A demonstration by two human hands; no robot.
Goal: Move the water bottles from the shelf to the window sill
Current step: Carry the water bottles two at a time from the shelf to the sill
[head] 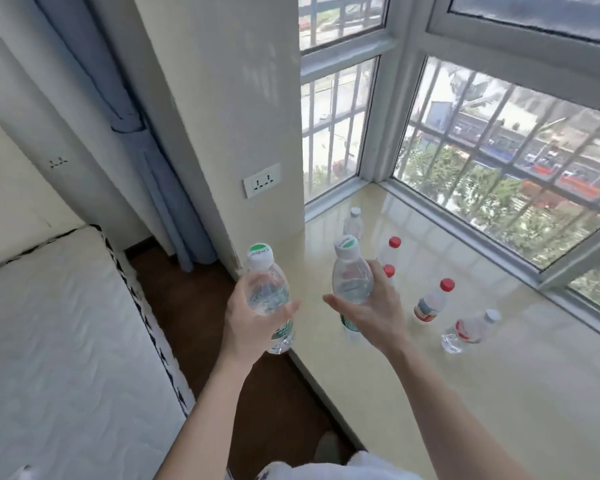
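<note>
Both your forearms reach forward, side by side. Your left hand (253, 318) wraps fingers and thumb round the body of a green-capped bottle (265, 285), held upright at the left edge of the window sill (482, 393). Your right hand (367, 308), palm turned inward, grips a second green-capped bottle (352, 275) upright above the sill. More bottles stand on the sill beyond, a red-capped bottle (431, 304) near your right hand
</note>
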